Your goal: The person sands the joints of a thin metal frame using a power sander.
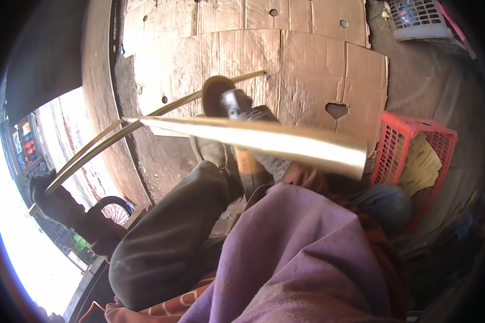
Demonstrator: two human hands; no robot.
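My left hand (56,200), in a dark glove, is closed round the near ends of long, thin brass-coloured metal strips (89,156) at the far left. One strip runs up and right, passing by the round disc (214,92) of an angle grinder (248,161). Another wide, shiny metal piece (285,141) stretches across the middle, tapering to the left and blurred. Behind it my right hand (277,166), in a grey glove, grips the grinder's black and orange body. That metal piece hides part of the hand and tool. Whether the disc touches the strip I cannot tell.
Cardboard sheets (307,64) with holes cover the floor ahead. To the right stands a red plastic crate (396,142) holding yellowish paper; a pale crate (420,19) sits at the far right. My legs (167,231) and a purple cloth (291,242) fill the near side. A spoked wheel (115,211) shows at left.
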